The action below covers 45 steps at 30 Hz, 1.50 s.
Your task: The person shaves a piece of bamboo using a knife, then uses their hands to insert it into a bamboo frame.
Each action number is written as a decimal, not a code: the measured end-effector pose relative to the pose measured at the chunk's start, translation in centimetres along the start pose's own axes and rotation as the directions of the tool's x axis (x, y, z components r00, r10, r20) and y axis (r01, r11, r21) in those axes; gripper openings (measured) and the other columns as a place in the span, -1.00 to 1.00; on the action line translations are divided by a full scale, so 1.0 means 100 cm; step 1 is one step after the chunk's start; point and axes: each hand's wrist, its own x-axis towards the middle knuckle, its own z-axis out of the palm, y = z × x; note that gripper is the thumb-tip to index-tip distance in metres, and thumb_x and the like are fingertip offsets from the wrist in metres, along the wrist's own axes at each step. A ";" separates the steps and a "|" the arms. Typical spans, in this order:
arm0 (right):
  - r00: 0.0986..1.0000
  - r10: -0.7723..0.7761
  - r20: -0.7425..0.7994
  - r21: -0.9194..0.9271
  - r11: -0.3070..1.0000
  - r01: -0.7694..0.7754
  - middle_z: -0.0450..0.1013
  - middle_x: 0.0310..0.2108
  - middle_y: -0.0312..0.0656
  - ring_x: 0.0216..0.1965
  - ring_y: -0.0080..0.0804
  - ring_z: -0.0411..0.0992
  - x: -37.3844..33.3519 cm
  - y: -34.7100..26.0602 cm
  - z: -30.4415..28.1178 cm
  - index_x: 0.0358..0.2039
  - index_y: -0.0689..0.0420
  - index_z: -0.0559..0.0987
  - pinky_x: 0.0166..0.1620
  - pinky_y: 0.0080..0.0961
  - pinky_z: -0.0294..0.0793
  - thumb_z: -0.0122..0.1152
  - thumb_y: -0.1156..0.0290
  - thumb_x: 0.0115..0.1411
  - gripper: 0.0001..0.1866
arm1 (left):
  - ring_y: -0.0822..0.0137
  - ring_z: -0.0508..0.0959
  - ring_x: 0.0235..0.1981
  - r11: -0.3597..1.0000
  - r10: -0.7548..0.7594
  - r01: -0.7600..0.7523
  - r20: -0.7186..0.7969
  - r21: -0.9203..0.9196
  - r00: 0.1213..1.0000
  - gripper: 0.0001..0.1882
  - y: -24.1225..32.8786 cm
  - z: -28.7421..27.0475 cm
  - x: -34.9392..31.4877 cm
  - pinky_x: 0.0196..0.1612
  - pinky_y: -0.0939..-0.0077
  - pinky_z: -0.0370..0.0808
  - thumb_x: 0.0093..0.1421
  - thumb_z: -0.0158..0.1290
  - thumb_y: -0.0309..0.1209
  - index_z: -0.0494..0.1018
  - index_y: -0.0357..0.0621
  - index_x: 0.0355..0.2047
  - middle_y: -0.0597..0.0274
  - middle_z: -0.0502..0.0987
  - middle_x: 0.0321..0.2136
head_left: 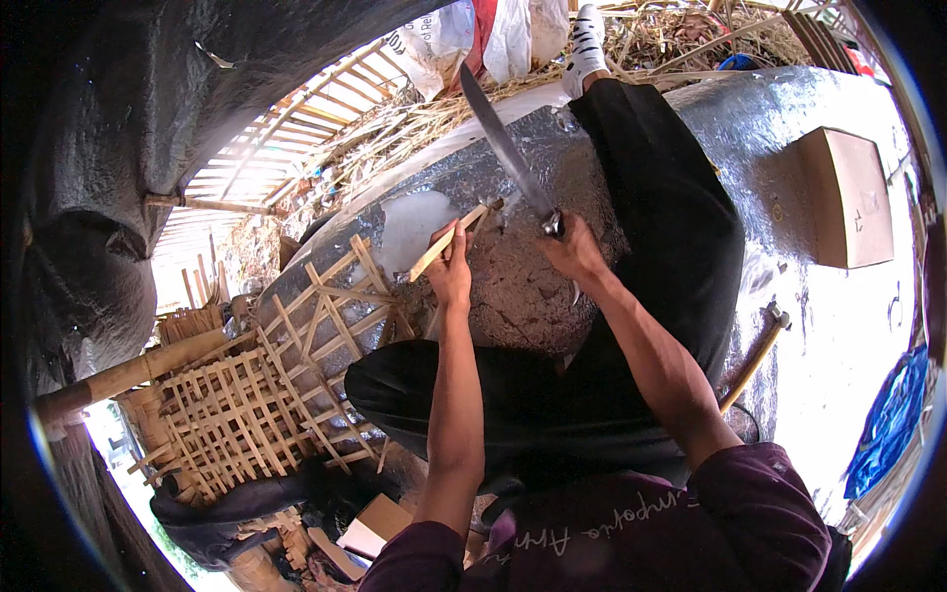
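A long machete is in my right hand, its dark handle gripped and its curved blade slanting up and away to the left. My left hand has its fingers wrapped round a short, flat bamboo strip, which tilts up toward the right. The blade and the strip are apart. Below and between both hands is a brown, dirt-covered patch of ground sheet. An open bamboo lattice lies left of my left hand, beside my bent knee.
A tighter-woven bamboo panel lies at the lower left, near a thick bamboo pole. To my right are a wooden-handled hammer, a cardboard box and a blue plastic sheet. My outstretched leg lies just right of the machete.
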 end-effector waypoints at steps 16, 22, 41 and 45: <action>0.940 -0.334 0.068 -0.695 0.660 0.285 0.53 -0.50 -0.09 -0.46 -0.07 0.54 -0.063 -0.065 -0.081 -0.11 0.17 0.43 -0.43 -0.24 0.52 0.37 0.34 -0.07 -0.51 | 0.46 0.55 -0.21 0.897 -0.304 0.076 0.484 0.435 0.820 -0.66 0.103 -0.003 0.145 -0.08 0.53 0.47 0.26 0.06 -0.10 0.53 -0.08 -0.16 0.33 0.59 -0.22; 0.949 -0.231 0.214 -0.729 0.609 0.313 0.52 -0.53 -0.10 -0.50 -0.10 0.53 -0.082 -0.079 -0.081 -0.11 0.10 0.44 -0.47 -0.26 0.50 0.35 0.39 -0.11 -0.51 | 0.52 0.52 -0.32 0.729 -0.454 -0.183 0.666 0.659 0.591 -0.63 0.153 -0.017 0.174 -0.20 0.61 0.43 0.16 0.17 -0.13 0.57 -0.03 -0.10 0.37 0.59 -0.30; 0.959 -0.236 0.158 -0.834 0.488 0.258 0.51 -0.48 -0.06 -0.45 -0.14 0.55 0.010 0.001 -0.007 -0.09 0.02 0.48 -0.42 -0.20 0.51 0.07 0.49 0.15 -0.71 | 0.50 0.34 -0.54 0.750 -0.168 -0.465 0.816 0.470 0.553 -0.55 0.099 0.102 0.116 -0.38 0.50 0.39 0.35 -0.14 0.03 0.30 -0.15 -0.35 0.37 0.35 -0.61; 0.968 -0.241 0.075 -0.811 0.550 0.200 0.52 -0.52 -0.06 -0.42 -0.06 0.55 0.011 0.013 -0.004 -0.15 0.06 0.52 -0.38 -0.18 0.51 0.18 0.55 -0.01 -0.66 | 0.37 0.30 -0.56 0.796 0.149 -0.497 0.683 0.347 0.715 -0.56 0.073 0.109 0.105 -0.42 0.38 0.33 0.39 -0.22 -0.02 0.22 -0.15 -0.44 0.26 0.24 -0.64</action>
